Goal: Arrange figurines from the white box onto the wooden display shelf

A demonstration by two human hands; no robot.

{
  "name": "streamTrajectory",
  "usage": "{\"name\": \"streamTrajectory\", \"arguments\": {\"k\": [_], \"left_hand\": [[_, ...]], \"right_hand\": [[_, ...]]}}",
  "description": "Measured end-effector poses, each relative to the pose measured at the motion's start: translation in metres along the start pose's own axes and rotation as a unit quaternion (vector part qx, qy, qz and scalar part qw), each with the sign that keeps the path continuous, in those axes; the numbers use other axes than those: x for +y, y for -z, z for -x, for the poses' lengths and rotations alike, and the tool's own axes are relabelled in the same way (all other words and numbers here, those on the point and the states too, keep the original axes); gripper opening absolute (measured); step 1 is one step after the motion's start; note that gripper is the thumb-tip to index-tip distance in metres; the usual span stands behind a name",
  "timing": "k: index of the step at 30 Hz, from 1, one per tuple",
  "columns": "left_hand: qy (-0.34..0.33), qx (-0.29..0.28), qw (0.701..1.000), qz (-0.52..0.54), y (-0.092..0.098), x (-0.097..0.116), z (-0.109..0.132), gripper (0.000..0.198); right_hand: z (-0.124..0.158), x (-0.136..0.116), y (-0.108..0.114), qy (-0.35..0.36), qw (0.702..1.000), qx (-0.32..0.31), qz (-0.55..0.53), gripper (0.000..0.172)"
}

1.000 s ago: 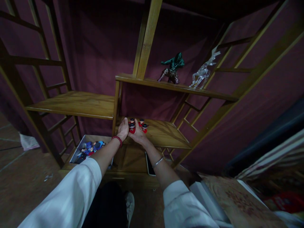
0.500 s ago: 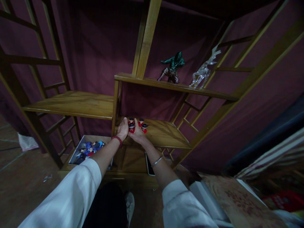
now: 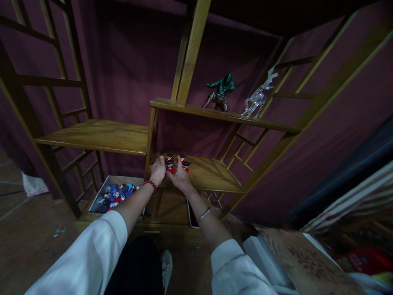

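Several small figurines with red bases and black hats stand in two rows on the lower right shelf (image 3: 211, 174). My left hand (image 3: 158, 169), with a red bead bracelet, is held against the left side of the front-left figurine (image 3: 170, 165). My right hand (image 3: 180, 177), wearing a silver bangle, reaches in between that figurine and the front-right figurine (image 3: 186, 165), thumb apart from its fingers. Behind them are the back-left figurine (image 3: 169, 157) and the back-right figurine (image 3: 182, 157). The left fingertips are partly hidden.
A box (image 3: 95, 203) of blue, red and black figurines sits at the lower left. A phone-like dark slab (image 3: 192, 214) lies on the bottom board. On the upper shelf stand a green hooded figure (image 3: 221, 92) and a clear deer figurine (image 3: 257, 98). Wooden posts frame the shelves.
My right hand has shifted slightly, its thumb and fingers now more apart. The left hand stays beside the figurines, and the view has moved a little.
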State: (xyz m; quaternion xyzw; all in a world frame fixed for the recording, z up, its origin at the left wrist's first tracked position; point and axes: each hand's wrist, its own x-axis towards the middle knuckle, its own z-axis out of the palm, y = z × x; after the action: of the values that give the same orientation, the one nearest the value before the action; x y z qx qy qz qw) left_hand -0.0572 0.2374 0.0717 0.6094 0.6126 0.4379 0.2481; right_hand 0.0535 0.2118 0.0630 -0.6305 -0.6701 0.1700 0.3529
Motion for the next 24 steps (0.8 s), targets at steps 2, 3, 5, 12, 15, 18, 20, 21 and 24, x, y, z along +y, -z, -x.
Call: {"name": "streamTrajectory", "arguments": {"k": [2, 3, 5, 12, 15, 18, 20, 21, 24], "left_hand": [[0.006, -0.008, 1.0, -0.002, 0.003, 0.002, 0.003, 0.052], [0.008, -0.009, 1.0, -0.001, 0.004, 0.003, 0.005, 0.051], [0.008, -0.008, 1.0, 0.006, 0.006, 0.003, 0.007, 0.05], [-0.004, -0.008, 0.997, 0.076, 0.007, -0.007, 0.011, 0.049], [-0.005, -0.006, 0.996, 0.084, 0.007, -0.008, 0.013, 0.049], [-0.009, 0.004, 0.997, 0.076, 0.008, -0.006, 0.016, 0.046], [-0.009, 0.015, 0.998, 0.06, 0.009, -0.006, 0.019, 0.044], [-0.009, 0.017, 0.998, 0.052, 0.01, -0.005, 0.021, 0.044], [-0.033, 0.01, 0.999, 0.033, 0.011, -0.006, 0.028, 0.047]], "right_hand": [[0.001, 0.0, 0.001, 0.003, 1.0, -0.008, 0.0, 0.09], [0.001, -0.001, 0.001, 0.004, 1.0, -0.011, -0.001, 0.09], [0.002, -0.001, 0.001, 0.005, 1.0, -0.013, -0.003, 0.09], [0.002, 0.001, -0.002, 0.005, 1.0, -0.001, -0.02, 0.088], [0.002, 0.003, -0.003, 0.005, 1.0, 0.002, -0.016, 0.087], [0.002, 0.004, -0.004, 0.01, 1.0, 0.001, -0.013, 0.087], [0.002, 0.005, -0.004, 0.015, 1.0, 0.005, -0.01, 0.086], [0.003, 0.005, -0.004, 0.017, 1.0, 0.009, -0.008, 0.085], [0.008, 0.005, -0.004, 0.023, 0.999, 0.032, -0.012, 0.079]]}}
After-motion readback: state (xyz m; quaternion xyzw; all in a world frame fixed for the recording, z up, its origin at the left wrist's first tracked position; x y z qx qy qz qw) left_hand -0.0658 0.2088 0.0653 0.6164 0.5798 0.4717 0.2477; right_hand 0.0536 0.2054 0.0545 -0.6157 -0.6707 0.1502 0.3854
